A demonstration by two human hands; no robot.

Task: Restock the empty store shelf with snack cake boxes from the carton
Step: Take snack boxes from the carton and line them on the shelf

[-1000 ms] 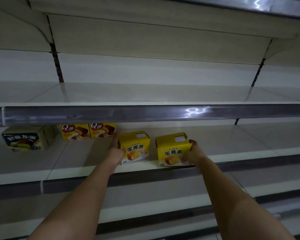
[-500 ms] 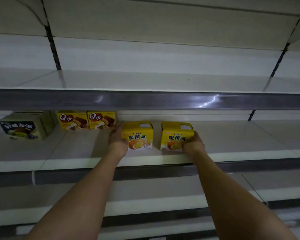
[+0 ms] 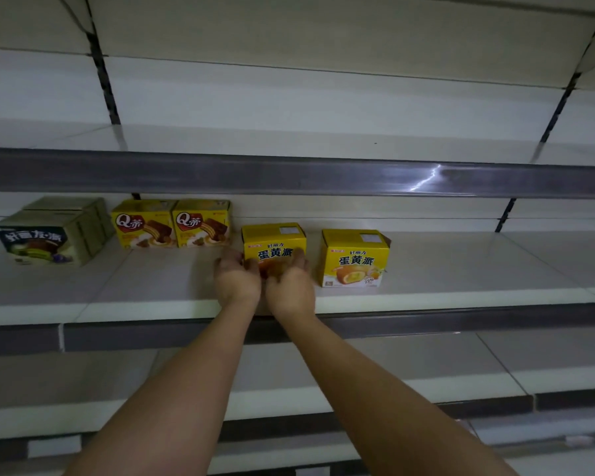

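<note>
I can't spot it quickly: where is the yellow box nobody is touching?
The free yellow box stands on the middle shelf, right of the box at both hands.

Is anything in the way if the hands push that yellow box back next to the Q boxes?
Nothing visible. Both the left hand and right hand are at the yellow box, and the shelf between it and the Q boxes is bare.
</note>
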